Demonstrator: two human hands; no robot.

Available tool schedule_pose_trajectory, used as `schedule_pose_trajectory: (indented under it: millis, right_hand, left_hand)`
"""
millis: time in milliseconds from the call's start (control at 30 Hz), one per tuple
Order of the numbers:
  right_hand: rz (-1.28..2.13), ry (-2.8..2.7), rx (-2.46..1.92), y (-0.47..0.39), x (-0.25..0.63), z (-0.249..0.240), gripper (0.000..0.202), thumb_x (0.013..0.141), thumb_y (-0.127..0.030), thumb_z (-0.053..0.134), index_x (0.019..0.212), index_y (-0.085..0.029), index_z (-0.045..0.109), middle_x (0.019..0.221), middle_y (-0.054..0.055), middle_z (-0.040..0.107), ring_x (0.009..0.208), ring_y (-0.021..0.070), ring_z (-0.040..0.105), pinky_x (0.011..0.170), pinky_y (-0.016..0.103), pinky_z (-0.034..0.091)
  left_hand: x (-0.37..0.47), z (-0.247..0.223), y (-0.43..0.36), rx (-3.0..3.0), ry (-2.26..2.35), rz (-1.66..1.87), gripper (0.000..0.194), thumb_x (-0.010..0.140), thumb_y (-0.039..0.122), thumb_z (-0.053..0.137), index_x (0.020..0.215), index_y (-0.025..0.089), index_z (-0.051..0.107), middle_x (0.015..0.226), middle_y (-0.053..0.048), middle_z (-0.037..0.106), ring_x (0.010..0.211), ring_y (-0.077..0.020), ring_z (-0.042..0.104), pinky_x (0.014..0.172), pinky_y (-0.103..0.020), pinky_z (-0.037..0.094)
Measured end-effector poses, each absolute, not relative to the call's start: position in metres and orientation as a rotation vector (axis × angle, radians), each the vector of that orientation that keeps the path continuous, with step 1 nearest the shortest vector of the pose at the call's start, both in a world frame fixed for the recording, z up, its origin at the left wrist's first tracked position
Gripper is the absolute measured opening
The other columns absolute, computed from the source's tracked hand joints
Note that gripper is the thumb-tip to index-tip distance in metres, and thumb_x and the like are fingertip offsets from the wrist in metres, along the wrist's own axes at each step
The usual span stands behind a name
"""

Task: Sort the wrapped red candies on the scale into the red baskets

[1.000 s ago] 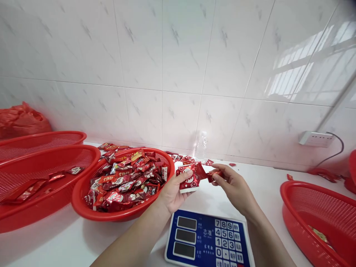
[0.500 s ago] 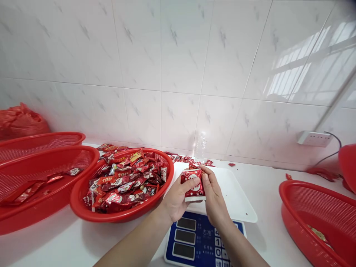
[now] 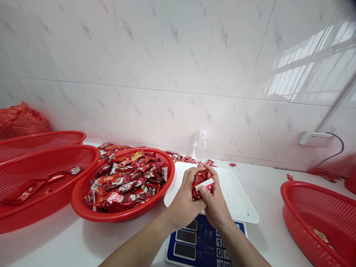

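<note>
Red packets (image 3: 198, 182) with a white serrated edge are cupped between both hands, above the white tray (image 3: 236, 196) of a weighing scale (image 3: 207, 241). My left hand (image 3: 182, 202) wraps round them from the left, its fingers curled over the far side. From the right, my right hand (image 3: 218, 204) closes on them, its thumb against the white edge. How many packets are held cannot be told. Left of the scale, a round red basket (image 3: 122, 216) is heaped with small wrapped packets (image 3: 125, 181).
Two more red baskets (image 3: 91, 159) stand at the left, beside a red plastic bag (image 3: 22, 120). Another red basket (image 3: 294, 218) is at the right. Along the tiled wall lie loose packets (image 3: 185, 159) and a clear bottle (image 3: 202, 144). A white socket box (image 3: 317, 139) hangs at the right.
Both hands have closed further round the red packets, and my right thumb has moved onto the white edge, which is now tilted. The view has shifted slightly.
</note>
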State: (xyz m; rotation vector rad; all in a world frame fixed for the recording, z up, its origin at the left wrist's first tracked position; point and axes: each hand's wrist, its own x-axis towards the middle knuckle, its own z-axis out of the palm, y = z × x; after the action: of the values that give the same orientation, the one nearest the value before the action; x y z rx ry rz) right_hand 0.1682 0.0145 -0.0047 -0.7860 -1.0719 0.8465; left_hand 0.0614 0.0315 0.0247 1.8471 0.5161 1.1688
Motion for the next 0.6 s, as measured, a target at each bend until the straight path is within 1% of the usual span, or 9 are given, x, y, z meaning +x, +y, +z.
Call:
schedule_pose_trajectory:
  millis: [67,133,200,267,333,400,500,600]
  right_hand:
    - [0.862,-1.126,-0.741,0.013,0.171,-0.003,0.082,0.064,-0.058,0.071,0.134,-0.034,0.035,0.137,0.006,0.044,0.122,0.0264,0.047,0.092,0.039,0.048]
    - [0.885,-1.195,-0.709,0.011,0.174,-0.001,0.094,0.056,-0.061,0.075,0.135,-0.034,0.032,0.141,0.006,0.039,0.128,0.0264,0.041,0.101,0.039,0.041]
    - [0.9,-1.256,-0.701,0.01,0.177,0.001,0.105,0.049,-0.057,0.08,0.137,-0.033,0.029,0.142,0.006,0.037,0.131,0.027,0.037,0.105,0.04,0.036]
    - [0.914,-1.277,-0.705,0.01,0.178,0.002,0.106,0.05,-0.046,0.084,0.138,-0.033,0.027,0.142,0.006,0.037,0.131,0.027,0.037,0.106,0.041,0.035]
    - [0.91,-1.239,-0.699,0.011,0.177,0.002,0.097,0.054,-0.036,0.084,0.135,-0.034,0.031,0.139,0.005,0.04,0.128,0.0259,0.04,0.104,0.041,0.036]
    - [0.92,-1.163,-0.675,0.012,0.174,0.001,0.083,0.059,-0.031,0.081,0.13,-0.034,0.037,0.132,0.003,0.047,0.121,0.0238,0.047,0.1,0.038,0.04]
    - [0.961,-1.02,-0.63,0.014,0.17,0.001,0.061,0.065,-0.027,0.077,0.118,-0.031,0.047,0.113,0.001,0.058,0.1,0.0192,0.058,0.086,0.032,0.048]
    - [1.023,-0.874,-0.58,0.016,0.169,0.002,0.04,0.069,-0.024,0.074,0.103,-0.028,0.053,0.088,-0.003,0.062,0.076,0.0142,0.06,0.067,0.025,0.05]
  left_hand:
    - [0.059,0.028,0.031,1.887,0.489,1.165,0.059,0.073,0.005,0.061,0.125,0.029,0.045,0.133,-0.006,0.041,0.123,-0.0238,0.042,0.104,-0.038,0.038]
    - [0.057,0.03,0.03,1.925,0.449,1.151,0.061,0.074,0.008,0.062,0.127,0.03,0.043,0.135,-0.007,0.038,0.125,-0.0247,0.04,0.104,-0.039,0.038]
    - [0.055,0.032,0.029,1.976,0.422,1.142,0.062,0.075,0.011,0.063,0.13,0.03,0.041,0.137,-0.007,0.035,0.127,-0.0254,0.037,0.105,-0.039,0.038]
    - [0.053,0.032,0.029,2.016,0.432,1.145,0.065,0.076,0.012,0.063,0.132,0.031,0.039,0.139,-0.007,0.032,0.129,-0.0254,0.035,0.106,-0.038,0.037]
    - [0.053,0.032,0.028,2.038,0.468,1.135,0.069,0.075,0.011,0.063,0.135,0.031,0.036,0.141,-0.007,0.029,0.129,-0.0251,0.035,0.107,-0.037,0.036]
    - [0.054,0.03,0.028,2.049,0.509,1.105,0.077,0.071,0.007,0.063,0.137,0.032,0.034,0.144,-0.006,0.026,0.13,-0.0253,0.035,0.107,-0.037,0.036]
    - [0.056,0.028,0.025,2.073,0.57,1.071,0.089,0.069,0.004,0.063,0.144,0.033,0.023,0.15,-0.005,0.02,0.135,-0.0265,0.026,0.111,-0.04,0.029]
    - [0.056,0.026,0.021,2.018,0.6,1.036,0.093,0.075,0.008,0.06,0.148,0.031,0.007,0.153,-0.006,0.017,0.138,-0.0276,0.021,0.113,-0.045,0.022]
